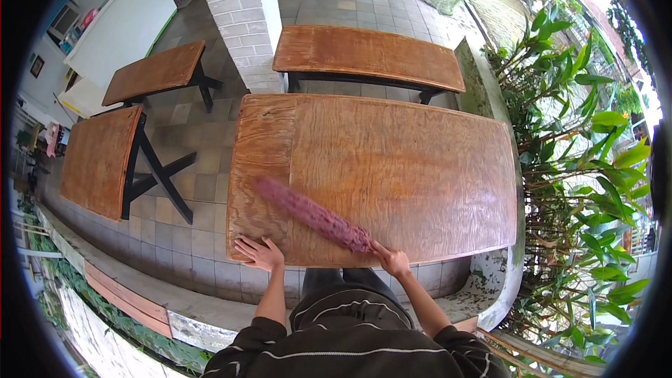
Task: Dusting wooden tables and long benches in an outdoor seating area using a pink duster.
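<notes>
Before me stands a wooden table (pixel 399 142) with a worn brown top and a raised rim. My right hand (pixel 392 260) grips the handle end of a long pinkish-purple duster (pixel 320 215) at the table's near edge. The duster slants away to the left over the tabletop, its far tip blurred. Whether its whole length touches the wood cannot be made out. My left hand (pixel 262 253) rests palm down on the near left corner, fingers spread, with nothing in it.
Past the table's far edge is a wooden bench (pixel 367 55) beside a white brick pillar (pixel 239 16). To the left stand another bench (pixel 157 71) and a table (pixel 102 160) with crossed black legs (pixel 163 178). Leafy plants (pixel 593 178) grow behind a low wall (pixel 485 79) at right.
</notes>
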Tool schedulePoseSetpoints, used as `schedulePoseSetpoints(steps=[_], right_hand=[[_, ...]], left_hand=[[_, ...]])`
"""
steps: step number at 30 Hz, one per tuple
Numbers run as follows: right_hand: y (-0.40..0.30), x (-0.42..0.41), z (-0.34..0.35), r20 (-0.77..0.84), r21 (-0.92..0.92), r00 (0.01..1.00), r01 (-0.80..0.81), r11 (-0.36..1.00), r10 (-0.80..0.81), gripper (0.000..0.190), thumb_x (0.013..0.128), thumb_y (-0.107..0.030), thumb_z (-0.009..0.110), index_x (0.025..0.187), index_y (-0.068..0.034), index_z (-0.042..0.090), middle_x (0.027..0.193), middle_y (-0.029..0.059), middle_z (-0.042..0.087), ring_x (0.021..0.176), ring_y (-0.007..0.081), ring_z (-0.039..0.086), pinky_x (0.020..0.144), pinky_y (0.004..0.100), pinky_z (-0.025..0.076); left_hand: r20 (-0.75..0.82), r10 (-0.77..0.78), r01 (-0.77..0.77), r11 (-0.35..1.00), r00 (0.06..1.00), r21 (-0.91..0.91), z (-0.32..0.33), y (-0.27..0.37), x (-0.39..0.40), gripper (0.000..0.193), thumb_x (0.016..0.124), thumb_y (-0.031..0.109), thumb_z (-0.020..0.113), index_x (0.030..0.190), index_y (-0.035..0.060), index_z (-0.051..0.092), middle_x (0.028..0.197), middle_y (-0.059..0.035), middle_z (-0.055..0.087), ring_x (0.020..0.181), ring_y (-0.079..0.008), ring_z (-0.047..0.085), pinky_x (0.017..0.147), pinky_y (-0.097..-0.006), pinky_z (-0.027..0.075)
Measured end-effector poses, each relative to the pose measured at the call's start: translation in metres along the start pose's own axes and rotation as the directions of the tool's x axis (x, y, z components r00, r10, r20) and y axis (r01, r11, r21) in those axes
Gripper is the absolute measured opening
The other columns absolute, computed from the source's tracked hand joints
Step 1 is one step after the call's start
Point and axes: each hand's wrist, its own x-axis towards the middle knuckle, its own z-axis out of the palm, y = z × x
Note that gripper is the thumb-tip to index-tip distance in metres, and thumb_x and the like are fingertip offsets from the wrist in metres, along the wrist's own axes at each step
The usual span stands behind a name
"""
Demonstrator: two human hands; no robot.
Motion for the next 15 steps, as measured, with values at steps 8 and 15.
schedulePoseSetpoints(steps=[8, 15], right_hand=[[0.042, -0.078, -0.003, -0.42, 0.381, 0.619, -0.543, 0.749, 0.663, 0.031, 0.084, -0.014, 0.048, 0.115, -0.008, 0.05, 0.092, 0.0239, 0.053, 0.077, 0.0355, 0.058, 0.058, 0.0349, 0.045], [-0.004, -0.072, 0.022, -0.364, 0.518, 0.581, -0.523, 0.677, 0.728, 0.028, 0.085, -0.016, 0.049, 0.11, -0.004, 0.052, 0.081, 0.0281, 0.049, 0.054, 0.0146, 0.055, 0.05, 0.0319, 0.041]], left_hand=[[-0.065, 0.009, -0.006, 0.999, 0.998, 0.04, 0.013, -0.008, 0.003, 0.063, 0.085, 0.047, 0.028, 0.135, 0.0119, 0.013, 0.142, -0.006, 0.007, 0.131, -0.0237, 0.005, 0.094, -0.0595, 0.016], [-0.032, 0.019, -0.018, 0.999, 0.999, 0.035, 0.013, -0.008, 0.004, 0.062, 0.085, 0.043, 0.03, 0.135, 0.0106, 0.012, 0.142, -0.0068, 0.003, 0.131, -0.0242, 0.004, 0.093, -0.0603, 0.017]])
